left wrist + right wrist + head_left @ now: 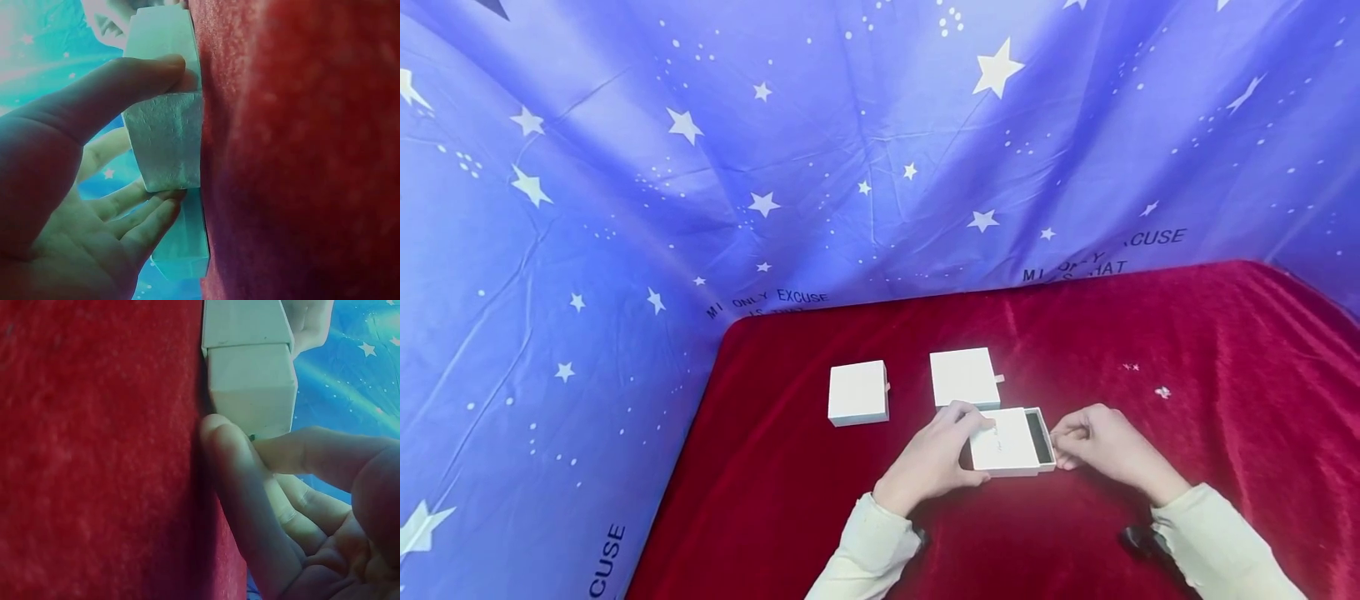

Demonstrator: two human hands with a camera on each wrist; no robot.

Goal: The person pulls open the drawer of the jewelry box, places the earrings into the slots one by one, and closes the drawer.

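Note:
A small white drawer box [1006, 442] lies on the red cloth, with its inner drawer [1042, 439] slid partway out to the right and showing a dark inside. My left hand [934, 460] grips the outer sleeve, its thumb [153, 74] on the near side and the fingers round the far side. At the drawer's right end my right hand [1102, 443] pinches with thumb and fingertips; whatever tab lies between them is hidden. In the right wrist view the drawer [253, 387] juts from the sleeve [247, 324], with the fingertips [228, 434] right at its end.
Just behind the held box lies a closed white box [964, 377] with a small pinkish tab. Another closed white box [857, 392] sits to the left. Tiny shiny pieces [1162, 392] lie at the right on the red cloth [1247, 350]. A blue star-patterned curtain [850, 150] surrounds the table.

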